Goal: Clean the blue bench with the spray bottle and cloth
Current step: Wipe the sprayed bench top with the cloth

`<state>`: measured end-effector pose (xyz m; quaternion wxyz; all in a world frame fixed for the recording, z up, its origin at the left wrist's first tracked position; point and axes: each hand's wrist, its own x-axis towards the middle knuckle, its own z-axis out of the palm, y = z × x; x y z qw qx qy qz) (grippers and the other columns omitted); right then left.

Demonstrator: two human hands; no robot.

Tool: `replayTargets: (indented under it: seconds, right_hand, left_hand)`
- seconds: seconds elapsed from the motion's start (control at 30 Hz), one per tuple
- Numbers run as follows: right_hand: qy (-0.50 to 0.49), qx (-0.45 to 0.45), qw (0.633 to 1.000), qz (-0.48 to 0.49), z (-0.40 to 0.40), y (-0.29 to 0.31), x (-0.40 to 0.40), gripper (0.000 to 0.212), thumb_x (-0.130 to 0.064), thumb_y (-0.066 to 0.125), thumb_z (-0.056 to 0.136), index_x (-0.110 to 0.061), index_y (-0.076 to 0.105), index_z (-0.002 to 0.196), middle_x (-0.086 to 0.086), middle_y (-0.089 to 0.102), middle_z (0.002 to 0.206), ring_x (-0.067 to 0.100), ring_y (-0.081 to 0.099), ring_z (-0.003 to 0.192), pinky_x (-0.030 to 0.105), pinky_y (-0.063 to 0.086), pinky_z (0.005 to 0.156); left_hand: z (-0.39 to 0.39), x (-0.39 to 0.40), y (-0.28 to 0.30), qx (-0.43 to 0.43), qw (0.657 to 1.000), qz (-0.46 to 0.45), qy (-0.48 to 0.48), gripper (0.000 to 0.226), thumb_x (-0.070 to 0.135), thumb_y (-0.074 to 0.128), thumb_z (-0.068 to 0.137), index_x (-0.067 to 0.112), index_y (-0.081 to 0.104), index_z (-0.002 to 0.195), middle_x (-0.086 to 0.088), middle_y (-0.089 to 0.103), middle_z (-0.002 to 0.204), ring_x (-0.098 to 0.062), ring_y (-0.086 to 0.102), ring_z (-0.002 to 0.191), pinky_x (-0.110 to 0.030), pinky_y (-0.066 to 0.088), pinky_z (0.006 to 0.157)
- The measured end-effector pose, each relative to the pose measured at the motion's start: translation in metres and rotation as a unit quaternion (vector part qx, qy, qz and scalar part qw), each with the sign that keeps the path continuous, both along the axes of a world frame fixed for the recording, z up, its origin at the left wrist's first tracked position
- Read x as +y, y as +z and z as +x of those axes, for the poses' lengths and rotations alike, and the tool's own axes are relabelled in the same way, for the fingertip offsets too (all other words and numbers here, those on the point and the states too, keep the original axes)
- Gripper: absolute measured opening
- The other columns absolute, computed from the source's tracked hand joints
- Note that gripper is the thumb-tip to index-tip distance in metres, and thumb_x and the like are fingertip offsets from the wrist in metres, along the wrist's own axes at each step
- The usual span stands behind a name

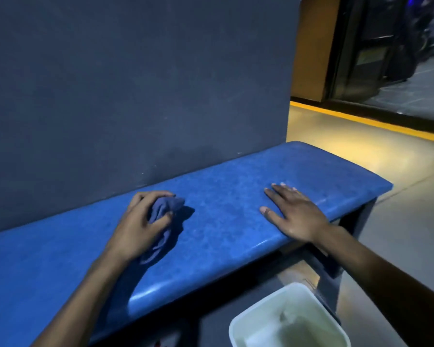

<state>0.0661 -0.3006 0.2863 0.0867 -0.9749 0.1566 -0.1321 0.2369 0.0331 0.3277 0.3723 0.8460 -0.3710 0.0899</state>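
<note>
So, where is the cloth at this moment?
In the head view, the cloth is bunched in the left hand on the blue bench, near the dark wall.

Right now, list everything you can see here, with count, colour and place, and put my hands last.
bench: one, blue, against the wall, running left to right
cloth: one, blue, bunched on the bench top
wall: one, dark grey, behind the bench
tub: one, white, on the floor below the bench's front edge
floor stripe: one, yellow, far right
left hand: one, gripping the cloth
right hand: one, flat on the bench, empty
</note>
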Motion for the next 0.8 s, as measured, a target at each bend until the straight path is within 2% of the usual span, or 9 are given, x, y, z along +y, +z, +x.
replayTargets:
  seconds: [0.07, 0.17, 0.2, 0.27, 0.33, 0.5, 0.63, 0.7, 0.8]
  right_hand:
    - [-0.007, -0.007, 1.000, -0.008, 0.001, -0.009, -0.003, 0.102, -0.085, 0.000, 0.084, -0.023, 0.037, 0.156, 0.002, 0.030, 0.166, 0.020, 0.022, 0.155, 0.038, 0.012, 0.128]
    - [-0.016, -0.029, 0.999, -0.015, 0.002, -0.012, 0.000, 0.087, -0.075, 0.012, 0.091, -0.023, 0.039, 0.155, 0.003, 0.034, 0.164, 0.020, 0.024, 0.154, 0.037, 0.012, 0.128]
    - [-0.016, -0.031, 0.999, -0.016, 0.002, -0.011, -0.001, 0.085, -0.073, 0.013, 0.091, -0.023, 0.038, 0.155, 0.003, 0.033, 0.165, 0.019, 0.024, 0.154, 0.037, 0.011, 0.128]
    - [-0.010, -0.031, 0.999, -0.014, 0.002, -0.011, -0.002, 0.084, -0.071, 0.013, 0.091, -0.023, 0.037, 0.156, 0.003, 0.031, 0.165, 0.019, 0.022, 0.155, 0.036, 0.009, 0.128]
    - [-0.006, -0.040, 0.999, -0.017, 0.002, -0.012, -0.003, 0.083, -0.070, 0.013, 0.092, -0.023, 0.037, 0.156, 0.003, 0.031, 0.165, 0.019, 0.021, 0.155, 0.036, 0.008, 0.128]
    - [-0.007, -0.062, 0.998, -0.033, 0.001, -0.021, -0.007, 0.075, -0.064, 0.021, 0.096, -0.020, 0.043, 0.153, 0.005, 0.038, 0.162, 0.021, 0.028, 0.153, 0.039, 0.015, 0.127]
    - [0.003, -0.087, 0.995, -0.040, 0.002, -0.026, -0.009, 0.065, -0.054, 0.028, 0.100, -0.017, 0.048, 0.149, 0.007, 0.046, 0.158, 0.022, 0.036, 0.149, 0.037, 0.018, 0.125]
    - [0.004, -0.088, 0.995, -0.038, 0.003, -0.026, -0.010, 0.065, -0.053, 0.026, 0.100, -0.018, 0.046, 0.151, 0.005, 0.044, 0.159, 0.021, 0.034, 0.150, 0.034, 0.013, 0.124]
    - [0.003, -0.088, 0.995, -0.037, 0.003, -0.025, -0.007, 0.066, -0.054, 0.025, 0.100, -0.018, 0.045, 0.152, 0.004, 0.042, 0.160, 0.020, 0.032, 0.151, 0.032, 0.008, 0.125]
  left_hand:
    - [0.003, -0.053, 0.005, 0.011, 0.999, -0.041, 0.009, 0.032, 0.023, 0.069, 0.091, 0.041, 0.062, 0.117, 0.004, 0.057, 0.118, 0.004, 0.051, 0.113, -0.028, 0.042, 0.098]
    - [0.006, -0.135, 0.000, 0.056, 0.996, -0.070, 0.004, 0.036, 0.035, 0.071, 0.092, 0.034, 0.061, 0.127, -0.004, 0.049, 0.129, -0.014, 0.051, 0.126, -0.027, 0.039, 0.105]
    - [0.008, -0.159, -0.004, 0.073, 0.996, -0.060, -0.007, 0.046, 0.042, 0.072, 0.091, 0.031, 0.060, 0.134, -0.007, 0.046, 0.134, -0.018, 0.050, 0.130, -0.027, 0.037, 0.110]
    - [0.014, -0.197, -0.017, 0.072, 0.997, 0.015, -0.030, 0.062, 0.060, 0.065, 0.089, 0.031, 0.056, 0.143, -0.011, 0.045, 0.143, -0.025, 0.047, 0.136, -0.034, 0.036, 0.117]
    - [0.019, -0.221, -0.022, 0.036, 0.995, 0.091, -0.037, 0.059, 0.067, 0.053, 0.093, 0.034, 0.055, 0.143, -0.011, 0.046, 0.146, -0.029, 0.045, 0.139, -0.040, 0.036, 0.117]
    - [0.011, -0.213, -0.026, -0.004, 0.987, 0.129, -0.091, 0.055, 0.072, 0.034, 0.091, 0.040, 0.055, 0.130, -0.003, 0.053, 0.131, -0.025, 0.044, 0.132, -0.040, 0.040, 0.108]
    - [-0.035, -0.170, -0.031, -0.027, 0.980, 0.108, -0.167, 0.045, 0.055, 0.047, 0.094, 0.038, 0.053, 0.135, 0.001, 0.048, 0.133, -0.015, 0.042, 0.127, -0.029, 0.035, 0.108]
    - [-0.028, -0.159, -0.034, -0.039, 0.980, 0.106, -0.161, 0.042, 0.048, 0.054, 0.097, 0.035, 0.053, 0.137, 0.000, 0.047, 0.134, -0.015, 0.042, 0.127, -0.025, 0.033, 0.105]
    - [0.021, -0.177, -0.034, -0.033, 0.989, 0.119, -0.075, 0.047, 0.053, 0.049, 0.095, 0.029, 0.055, 0.134, -0.011, 0.050, 0.132, -0.030, 0.044, 0.129, -0.033, 0.036, 0.105]
